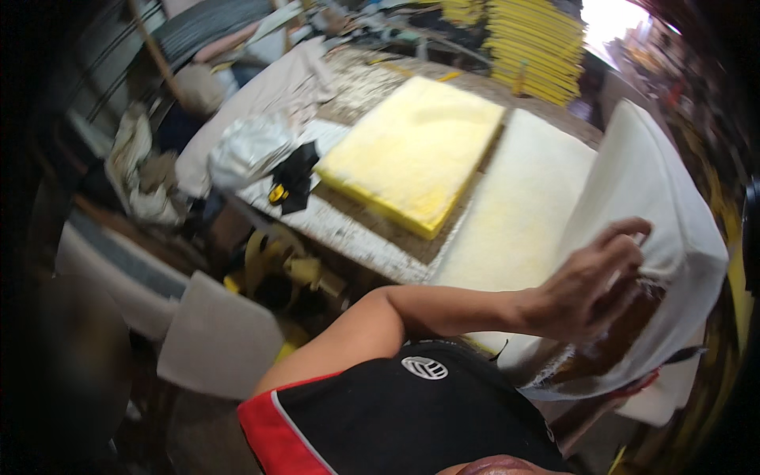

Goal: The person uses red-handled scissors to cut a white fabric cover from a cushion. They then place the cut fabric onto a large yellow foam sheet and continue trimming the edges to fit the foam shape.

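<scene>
Grip unclear: L hand (594,289) at white cover (625,182), fingers curled near frayed edge (651,282); can't tell if pinching, blurred. R hand not visible. Cover tilted, R side, beside pale pad (522,190). Prob. part-done: corners shaped, opening unclosed, brown inside showing. Yellow slab (419,142) on tbl (356,244), no cover.
</scene>
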`<control>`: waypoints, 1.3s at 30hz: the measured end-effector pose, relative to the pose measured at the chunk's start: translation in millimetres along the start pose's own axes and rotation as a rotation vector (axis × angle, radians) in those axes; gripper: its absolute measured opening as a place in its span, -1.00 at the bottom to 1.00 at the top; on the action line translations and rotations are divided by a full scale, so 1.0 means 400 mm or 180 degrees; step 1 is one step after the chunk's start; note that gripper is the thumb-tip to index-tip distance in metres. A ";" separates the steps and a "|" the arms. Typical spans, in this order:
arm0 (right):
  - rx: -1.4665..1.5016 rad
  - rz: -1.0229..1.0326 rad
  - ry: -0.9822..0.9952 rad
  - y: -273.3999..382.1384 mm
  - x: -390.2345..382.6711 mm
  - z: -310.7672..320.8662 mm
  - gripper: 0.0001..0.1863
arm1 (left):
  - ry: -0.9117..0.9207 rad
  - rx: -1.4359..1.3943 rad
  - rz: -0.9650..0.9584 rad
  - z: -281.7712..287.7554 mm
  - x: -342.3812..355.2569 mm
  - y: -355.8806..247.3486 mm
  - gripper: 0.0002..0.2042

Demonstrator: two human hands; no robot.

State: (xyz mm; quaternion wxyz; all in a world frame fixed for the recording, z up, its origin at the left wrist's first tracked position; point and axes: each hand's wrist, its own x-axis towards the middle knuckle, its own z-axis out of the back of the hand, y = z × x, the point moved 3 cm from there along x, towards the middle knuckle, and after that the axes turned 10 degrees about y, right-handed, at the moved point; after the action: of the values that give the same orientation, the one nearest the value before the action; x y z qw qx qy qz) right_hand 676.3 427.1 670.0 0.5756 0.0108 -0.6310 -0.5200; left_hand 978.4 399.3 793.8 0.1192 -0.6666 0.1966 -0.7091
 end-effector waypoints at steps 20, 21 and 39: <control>0.2609 -0.2530 0.0533 -0.362 -0.044 -0.298 -0.23 | 0.1018 -0.0011 -0.0872 -0.184 -0.010 -0.029 -0.70; 0.2743 -0.2736 0.0518 -0.385 -0.064 -0.315 -0.22 | 0.1131 0.0273 -0.0806 -0.204 -0.008 -0.005 -0.68; 0.0874 -0.3215 -0.0376 -0.759 -0.213 -0.016 -0.14 | 0.1550 0.2597 0.2571 0.072 -0.633 0.305 -0.63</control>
State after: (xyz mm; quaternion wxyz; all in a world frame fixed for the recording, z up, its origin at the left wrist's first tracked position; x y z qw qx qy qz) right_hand 532.1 335.9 404.8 0.2099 0.3596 -0.6409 -0.6449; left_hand 1016.5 395.7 513.9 0.5748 -0.2596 0.1680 -0.7576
